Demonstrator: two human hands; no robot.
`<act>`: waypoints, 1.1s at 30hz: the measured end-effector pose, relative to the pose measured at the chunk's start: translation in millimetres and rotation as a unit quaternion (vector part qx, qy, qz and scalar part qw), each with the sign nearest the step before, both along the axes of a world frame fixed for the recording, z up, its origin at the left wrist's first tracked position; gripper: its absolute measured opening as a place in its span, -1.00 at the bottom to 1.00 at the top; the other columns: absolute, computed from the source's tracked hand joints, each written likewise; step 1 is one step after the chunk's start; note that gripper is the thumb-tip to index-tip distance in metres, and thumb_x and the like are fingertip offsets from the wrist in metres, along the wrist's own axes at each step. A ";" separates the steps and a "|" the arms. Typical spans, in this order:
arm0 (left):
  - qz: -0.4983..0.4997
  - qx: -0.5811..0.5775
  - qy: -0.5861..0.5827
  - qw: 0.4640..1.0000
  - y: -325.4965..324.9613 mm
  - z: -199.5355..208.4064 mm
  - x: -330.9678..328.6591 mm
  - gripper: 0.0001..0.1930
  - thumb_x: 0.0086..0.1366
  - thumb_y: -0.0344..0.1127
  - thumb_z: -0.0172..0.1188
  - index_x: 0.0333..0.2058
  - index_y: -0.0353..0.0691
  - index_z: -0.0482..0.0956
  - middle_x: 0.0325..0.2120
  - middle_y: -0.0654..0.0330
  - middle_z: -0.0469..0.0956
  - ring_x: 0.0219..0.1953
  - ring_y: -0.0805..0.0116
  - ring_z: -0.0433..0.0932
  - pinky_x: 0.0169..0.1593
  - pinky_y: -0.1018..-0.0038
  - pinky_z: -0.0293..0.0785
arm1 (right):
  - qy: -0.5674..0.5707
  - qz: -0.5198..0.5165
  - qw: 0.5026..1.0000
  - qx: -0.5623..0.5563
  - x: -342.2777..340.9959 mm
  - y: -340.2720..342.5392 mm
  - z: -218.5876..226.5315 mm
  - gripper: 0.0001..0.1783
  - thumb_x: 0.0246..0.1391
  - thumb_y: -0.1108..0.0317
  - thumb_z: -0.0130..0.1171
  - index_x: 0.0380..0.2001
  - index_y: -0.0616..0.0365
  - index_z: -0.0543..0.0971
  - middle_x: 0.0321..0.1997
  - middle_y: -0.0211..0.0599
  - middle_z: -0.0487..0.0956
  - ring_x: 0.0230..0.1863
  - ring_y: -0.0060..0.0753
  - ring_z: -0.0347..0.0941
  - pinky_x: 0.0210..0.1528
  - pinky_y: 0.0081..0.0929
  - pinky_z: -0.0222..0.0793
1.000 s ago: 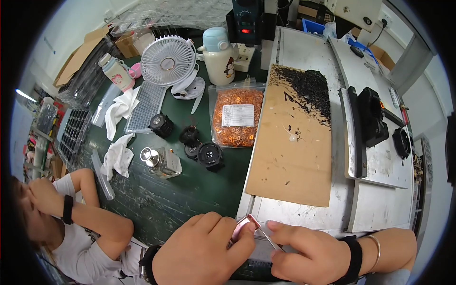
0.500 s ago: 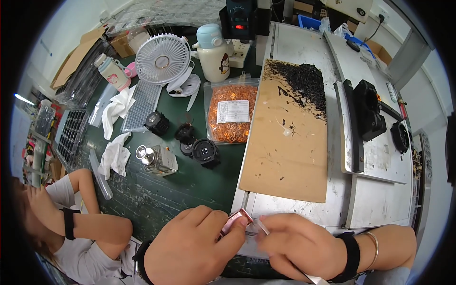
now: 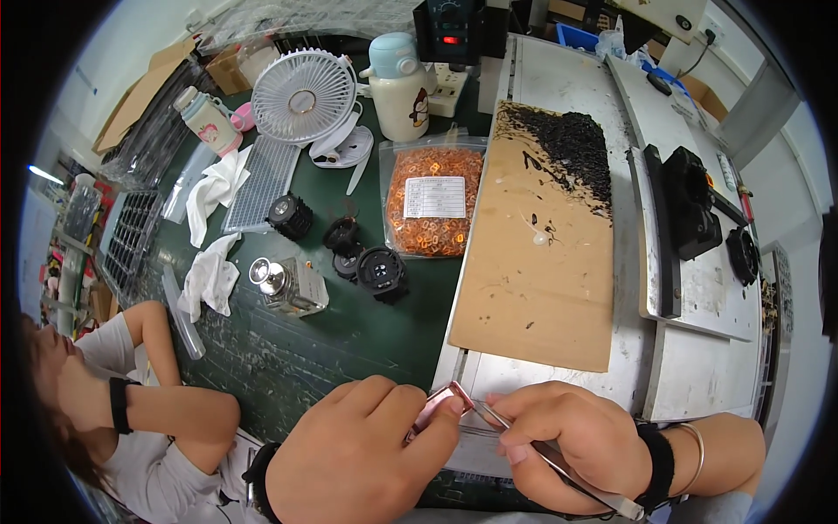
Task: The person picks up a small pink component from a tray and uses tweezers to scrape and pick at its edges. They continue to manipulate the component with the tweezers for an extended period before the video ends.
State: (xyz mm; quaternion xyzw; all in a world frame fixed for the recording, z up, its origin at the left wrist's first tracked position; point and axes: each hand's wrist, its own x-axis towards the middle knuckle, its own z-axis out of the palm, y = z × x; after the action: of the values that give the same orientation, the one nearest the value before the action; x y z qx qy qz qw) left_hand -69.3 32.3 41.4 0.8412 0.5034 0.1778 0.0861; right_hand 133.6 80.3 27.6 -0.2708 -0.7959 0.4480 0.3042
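Observation:
My left hand (image 3: 353, 450) is closed on a small reddish, shiny rectangular part (image 3: 434, 407), pinched between thumb and fingers near the bottom middle. Most of that part lies hidden behind my fingers. My right hand (image 3: 572, 441) grips a pair of metal tweezers (image 3: 572, 476), whose tips point left to the end of the part. Whether the tips touch it I cannot tell. Just beyond the hands lies a brown cardboard sheet (image 3: 524, 297), with a heap of small black pieces (image 3: 572, 148) at its far end.
Left of the cardboard lie a bag of orange pieces (image 3: 436, 227), round black devices (image 3: 381, 272) and a metal-topped bottle (image 3: 297, 288). Farther back stand a white fan (image 3: 301, 98) and a drinking bottle (image 3: 400, 100). Black fixtures (image 3: 685, 205) sit at right. A co-worker's arm (image 3: 179, 410) rests at left.
My right hand has turned, so the tweezers now show along their length with their tips at the reddish part. My left hand keeps its hold. The view has shifted slightly.

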 end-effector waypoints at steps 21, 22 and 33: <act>-0.008 -0.002 0.009 1.000 -1.5 -1.8 -0.7 -0.65 -0.13 -0.52 0.19 -0.25 -0.30 0.60 -0.54 0.19 0.42 -0.54 0.27 0.41 -0.47 0.44 0.35 | 0.051 0.052 0.996 0.051 0.4 1.9 -6.0 -0.83 -0.02 0.60 0.08 -0.29 0.25 0.42 -0.26 -0.02 0.48 -0.29 -0.08 0.46 -0.20 -0.39 0.40; -0.008 0.005 0.013 1.000 -1.6 -2.4 -0.8 -0.65 -0.12 -0.52 0.19 -0.25 -0.30 0.60 -0.54 0.19 0.42 -0.54 0.27 0.41 -0.47 0.44 0.35 | 0.049 0.052 0.996 0.050 0.3 1.6 -6.4 -0.83 -0.01 0.59 0.09 -0.30 0.26 0.42 -0.26 -0.01 0.48 -0.29 -0.08 0.46 -0.20 -0.39 0.40; -0.005 0.005 0.013 1.000 -1.5 -1.9 -0.4 -0.65 -0.14 -0.51 0.20 -0.25 -0.30 0.60 -0.54 0.19 0.42 -0.54 0.27 0.41 -0.50 0.43 0.36 | 0.004 0.068 0.997 0.021 3.7 9.1 -1.5 -0.84 -0.01 0.59 0.11 -0.31 0.27 0.44 -0.25 -0.01 0.51 -0.25 -0.12 0.51 -0.18 -0.43 0.44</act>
State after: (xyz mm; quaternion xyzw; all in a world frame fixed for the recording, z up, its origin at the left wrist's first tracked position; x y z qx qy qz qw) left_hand -69.7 30.8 39.5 0.8464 0.4992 0.1689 0.0766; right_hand 137.3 89.4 26.1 -0.2078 -0.8208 0.4515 0.2817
